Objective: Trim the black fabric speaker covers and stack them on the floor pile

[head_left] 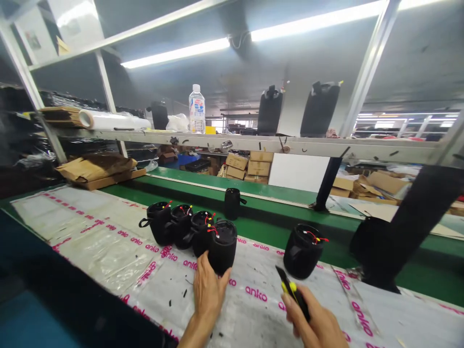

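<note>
My left hand [209, 285] is wrapped round the lower part of a black fabric-covered cylinder [224, 246], with its thumb on the right side. This cylinder stands at the near end of a row of similar black cylinders [159, 224], which have red and yellow wire ends at their open tops. In my right hand [313, 319] is a black and yellow utility knife [293, 292], its blade pointing up and to the left. Beyond the knife stands another black cylinder [303, 251] with a loop strap and red wires, apart from the row.
Plastic sheeting printed "anko" [253, 292] covers the near bench, with small black scraps on it. Behind runs a green conveyor belt [264, 222] carrying a black cylinder [232, 203]. Tall black fabric pieces [416, 227] stand at right. A shelf [239, 141] holds a water bottle [196, 108].
</note>
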`<state>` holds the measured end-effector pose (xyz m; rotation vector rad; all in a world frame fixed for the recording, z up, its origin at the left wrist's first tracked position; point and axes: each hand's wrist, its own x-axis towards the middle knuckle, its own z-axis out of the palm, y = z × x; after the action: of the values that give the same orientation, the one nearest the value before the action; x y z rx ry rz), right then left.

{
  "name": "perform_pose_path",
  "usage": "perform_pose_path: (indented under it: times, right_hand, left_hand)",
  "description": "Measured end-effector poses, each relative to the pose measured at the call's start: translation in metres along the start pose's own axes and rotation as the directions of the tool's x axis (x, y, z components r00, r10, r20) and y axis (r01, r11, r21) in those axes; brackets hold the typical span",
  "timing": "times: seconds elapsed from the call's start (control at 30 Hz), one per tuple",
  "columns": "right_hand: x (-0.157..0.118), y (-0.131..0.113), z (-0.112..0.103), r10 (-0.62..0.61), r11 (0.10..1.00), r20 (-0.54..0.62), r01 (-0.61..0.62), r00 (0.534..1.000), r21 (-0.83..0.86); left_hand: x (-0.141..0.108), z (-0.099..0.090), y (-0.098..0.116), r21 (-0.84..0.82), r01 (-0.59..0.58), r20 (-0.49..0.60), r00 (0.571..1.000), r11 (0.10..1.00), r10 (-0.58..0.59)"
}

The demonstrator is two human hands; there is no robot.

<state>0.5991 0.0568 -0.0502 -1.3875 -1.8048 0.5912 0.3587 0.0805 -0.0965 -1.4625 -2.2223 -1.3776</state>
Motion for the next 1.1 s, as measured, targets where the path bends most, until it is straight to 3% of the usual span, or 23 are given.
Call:
perform_pose_path:
  times: [0.13,0.2,0.3,0.37,0.47,0.6,0.73,0.83,0.97,1.1]
  right_hand:
    - [0.110,-0.055,0.002,-0.179,0.967,0.008,0.177,0.984,-0.185]
    - [0.171,-0.073,0.018,-0.254,0.895,0.079,0.265,0.964,-0.358]
    - [0.248,-0.086,0.054,-0.298,0.841,0.117,0.319,0.947,-0.436]
    - [0.285,-0.090,0.080,-0.314,0.818,0.129,0.337,0.941,-0.466]
    - [0.316,-0.088,0.112,-0.314,0.787,0.167,0.354,0.935,-0.505]
    - [0.319,-0.080,0.135,-0.293,0.746,0.218,0.365,0.931,-0.557]
    - [0.294,-0.081,0.122,-0.285,0.712,0.170,0.327,0.943,-0.622]
    - [0.262,-0.087,0.087,-0.300,0.691,0.117,0.300,0.947,-0.658]
    - [0.208,-0.087,0.019,-0.323,0.680,0.097,0.302,0.941,-0.668]
    - [0.147,-0.076,-0.049,-0.399,0.771,0.126,0.406,0.908,-0.490]
  left_hand:
    - [-0.007,0.008,-0.016,0.006,0.014,0.022,1.000,1.000,-0.014]
    - [-0.008,0.012,-0.020,0.017,0.024,0.038,0.999,1.000,-0.024]
    - [-0.010,0.021,-0.024,0.032,0.053,0.035,0.998,0.998,-0.055]
    - [-0.012,0.029,-0.026,0.051,0.080,-0.001,0.997,0.995,-0.080]
    - [-0.013,0.039,-0.027,0.095,0.112,-0.048,0.993,0.989,-0.108]
    - [-0.011,0.042,-0.026,0.114,0.118,-0.051,0.992,0.986,-0.113]
    - [-0.010,0.037,-0.024,0.090,0.111,-0.052,0.993,0.990,-0.107]
    - [-0.011,0.032,-0.022,0.060,0.089,-0.055,0.995,0.994,-0.086]
    - [-0.010,0.022,-0.020,-0.023,0.049,-0.027,0.998,0.999,-0.050]
    - [-0.009,0.004,-0.012,-0.153,0.083,0.022,0.997,0.985,-0.080]
